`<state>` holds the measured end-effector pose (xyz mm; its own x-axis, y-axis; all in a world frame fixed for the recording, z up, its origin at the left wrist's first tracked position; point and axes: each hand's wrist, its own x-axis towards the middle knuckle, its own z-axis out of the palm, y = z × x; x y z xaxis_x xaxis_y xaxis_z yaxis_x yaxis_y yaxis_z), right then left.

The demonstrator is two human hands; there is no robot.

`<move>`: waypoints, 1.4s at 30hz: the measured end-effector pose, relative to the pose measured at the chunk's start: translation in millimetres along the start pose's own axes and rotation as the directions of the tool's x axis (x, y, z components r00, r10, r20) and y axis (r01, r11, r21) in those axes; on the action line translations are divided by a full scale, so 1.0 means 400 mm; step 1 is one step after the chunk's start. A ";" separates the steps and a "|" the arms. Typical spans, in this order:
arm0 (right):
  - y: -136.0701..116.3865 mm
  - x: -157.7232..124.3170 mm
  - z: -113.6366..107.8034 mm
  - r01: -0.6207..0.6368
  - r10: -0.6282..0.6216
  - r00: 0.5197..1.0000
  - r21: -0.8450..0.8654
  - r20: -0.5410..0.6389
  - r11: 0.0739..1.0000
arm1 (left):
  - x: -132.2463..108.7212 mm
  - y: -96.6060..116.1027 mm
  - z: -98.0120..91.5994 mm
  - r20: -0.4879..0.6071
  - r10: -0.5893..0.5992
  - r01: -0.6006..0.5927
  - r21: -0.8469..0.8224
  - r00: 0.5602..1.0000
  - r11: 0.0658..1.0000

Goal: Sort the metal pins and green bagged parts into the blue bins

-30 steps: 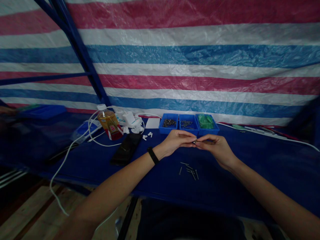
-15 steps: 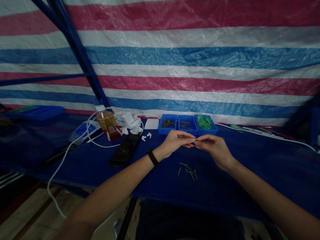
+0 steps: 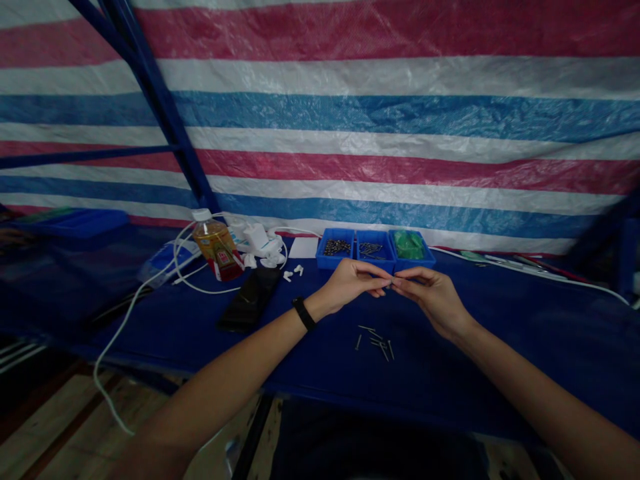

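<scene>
My left hand (image 3: pixel 353 285) and my right hand (image 3: pixel 431 293) meet fingertip to fingertip above the blue table (image 3: pixel 310 363). Both are closed in a pinch, and whatever sits between the fingertips is too small to make out. Several thin metal screws (image 3: pixel 380 345) lie loose on the table below the hands. Just behind the hands stand three blue bins: the left bin (image 3: pixel 336 261) holds small dark metal parts, the middle bin (image 3: pixel 375 263) holds long screws, and the right bin (image 3: pixel 423 263) has a green plastic bag (image 3: pixel 409 245) in it.
Left of my hands lie a black phone (image 3: pixel 250 300), white earbuds (image 3: pixel 293 272), a drink bottle (image 3: pixel 219 247), a power strip (image 3: pixel 255 238) and a looping white cable (image 3: pixel 134 303). A striped tarp (image 3: pixel 400 140) hangs behind the table. At far left is another blue tray (image 3: pixel 85 223).
The fingertips of my two hands have shifted very slightly while staying together. The loose screws and the bins look the same.
</scene>
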<state>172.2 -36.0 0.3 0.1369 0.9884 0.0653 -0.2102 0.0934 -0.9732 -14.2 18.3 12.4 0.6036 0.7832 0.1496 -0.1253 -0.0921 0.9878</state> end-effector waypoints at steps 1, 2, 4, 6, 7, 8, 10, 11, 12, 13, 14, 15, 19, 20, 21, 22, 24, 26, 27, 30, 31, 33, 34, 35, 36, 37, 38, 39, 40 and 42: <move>0.001 0.001 -0.001 -0.004 0.004 1.000 -0.003 0.008 1.000 | 0.001 -0.006 0.003 -0.009 0.011 -0.011 -0.004 1.000 1.000; 0.003 0.001 -0.001 -0.008 0.008 1.000 -0.007 0.018 1.000 | 0.002 -0.011 0.005 -0.014 0.021 -0.021 -0.004 1.000 1.000; 0.004 0.002 -0.002 -0.013 0.013 0.999 -0.016 0.030 1.000 | 0.002 -0.018 0.007 -0.017 0.035 -0.035 0.010 0.999 0.999; 0.004 0.004 -0.003 -0.014 0.015 1.000 -0.023 0.021 1.000 | 0.000 -0.015 0.004 -0.025 0.046 -0.044 0.059 0.999 0.997; 0.003 0.005 -0.005 -0.014 0.014 1.000 -0.025 0.008 1.000 | 0.000 -0.007 0.000 -0.035 0.058 -0.054 0.100 0.998 0.994; 0.002 0.008 -0.007 -0.012 0.012 1.000 -0.027 -0.007 1.000 | 0.002 0.005 -0.007 -0.056 0.083 -0.074 0.148 0.995 0.986; 0.001 0.014 -0.014 -0.003 0.002 0.999 -0.031 -0.038 1.000 | 0.018 0.040 -0.026 -0.142 0.171 -0.134 0.236 0.975 0.962; 0.001 0.017 -0.017 0.003 -0.005 0.999 -0.033 -0.050 0.999 | 0.031 0.063 -0.037 -0.199 0.224 -0.167 0.267 0.954 0.949; 0.001 0.020 -0.020 0.010 -0.012 0.998 -0.034 -0.060 0.999 | 0.049 0.088 -0.048 -0.258 0.270 -0.196 0.280 0.928 0.940; 0.002 0.023 -0.023 0.014 -0.016 0.998 -0.033 -0.067 0.999 | 0.071 0.114 -0.059 -0.303 0.298 -0.215 0.281 0.905 0.935; 0.003 0.025 -0.024 0.015 -0.017 0.997 -0.031 -0.074 0.999 | 0.094 0.139 -0.070 -0.318 0.310 -0.224 0.281 0.896 0.933; 0.005 0.026 -0.026 0.013 -0.016 0.997 -0.028 -0.078 1.000 | 0.118 0.164 -0.079 -0.313 0.319 -0.232 0.286 0.895 0.930; 0.004 0.026 -0.027 0.009 -0.010 0.997 -0.020 -0.078 1.000 | 0.194 0.239 -0.109 -0.294 0.391 -0.278 0.360 0.872 0.891; 0.003 0.026 -0.027 0.011 -0.013 0.997 -0.019 -0.078 1.000 | 0.205 0.251 -0.118 -0.303 0.416 -0.287 0.389 0.857 0.875; 0.001 0.026 -0.027 0.017 -0.018 0.997 -0.018 -0.078 1.000 | 0.212 0.261 -0.128 -0.313 0.444 -0.296 0.422 0.840 0.857; -0.002 0.026 -0.027 0.023 -0.024 0.996 -0.017 -0.080 1.000 | 0.217 0.267 -0.139 -0.318 0.476 -0.306 0.458 0.820 0.834; -0.005 0.026 -0.027 0.032 -0.033 0.996 -0.019 -0.082 0.999 | 0.220 0.271 -0.168 -0.305 0.530 -0.321 0.532 0.791 0.784; -0.005 0.025 -0.027 0.036 -0.038 0.996 -0.022 -0.081 0.999 | 0.219 0.266 -0.200 -0.266 0.531 -0.300 0.589 0.805 0.751; -0.004 0.024 -0.027 0.036 -0.038 0.996 -0.024 -0.079 0.999 | 0.217 0.261 -0.215 -0.253 0.507 -0.273 0.606 0.824 0.747; 0.000 0.022 -0.025 0.036 -0.037 0.997 -0.026 -0.065 0.999 | 0.211 0.239 -0.249 -0.268 0.422 -0.183 0.617 0.866 0.766; 0.002 0.021 -0.025 0.035 -0.037 0.997 -0.029 -0.063 0.999 | 0.209 0.232 -0.256 -0.282 0.410 -0.166 0.612 0.867 0.773; 0.003 0.021 -0.024 0.037 -0.039 0.997 -0.038 -0.062 0.999 | 0.207 0.220 -0.265 -0.301 0.403 -0.152 0.607 0.864 0.780; 0.003 0.021 -0.023 0.040 -0.042 0.997 -0.041 -0.062 0.998 | 0.208 0.217 -0.268 -0.301 0.401 -0.148 0.611 0.865 0.777; 0.002 0.022 -0.023 0.042 -0.045 0.997 -0.043 -0.063 0.998 | 0.210 0.214 -0.272 -0.292 0.397 -0.143 0.621 0.870 0.770; 0.002 0.023 -0.023 0.040 -0.043 0.997 -0.042 -0.064 0.998 | 0.212 0.213 -0.276 -0.279 0.389 -0.134 0.637 0.878 0.759; 0.002 0.025 -0.023 0.036 -0.039 0.997 -0.040 -0.067 0.999 | 0.215 0.213 -0.279 -0.263 0.377 -0.122 0.657 0.888 0.744; 0.002 0.026 -0.023 0.030 -0.033 0.997 -0.037 -0.074 0.999 | 0.218 0.215 -0.283 -0.253 0.369 -0.106 0.682 0.894 0.724; 0.003 0.027 -0.023 0.028 -0.031 0.996 -0.035 -0.084 0.999 | 0.219 0.216 -0.285 -0.251 0.369 -0.090 0.709 0.895 0.700; 0.003 0.027 -0.023 0.033 -0.037 0.995 -0.039 -0.098 0.999 | 0.219 0.216 -0.285 -0.257 0.378 -0.074 0.736 0.889 0.673; 0.002 0.023 -0.022 0.073 -0.081 0.988 -0.065 -0.128 0.995 | 0.207 0.211 -0.275 -0.273 0.423 -0.051 0.788 0.864 0.613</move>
<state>182.0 -28.1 -1.8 0.2765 0.9542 0.1145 -0.1365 0.1570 -0.9781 -61.3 143.2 103.4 0.2532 0.8055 0.5358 0.5131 -0.5814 0.6315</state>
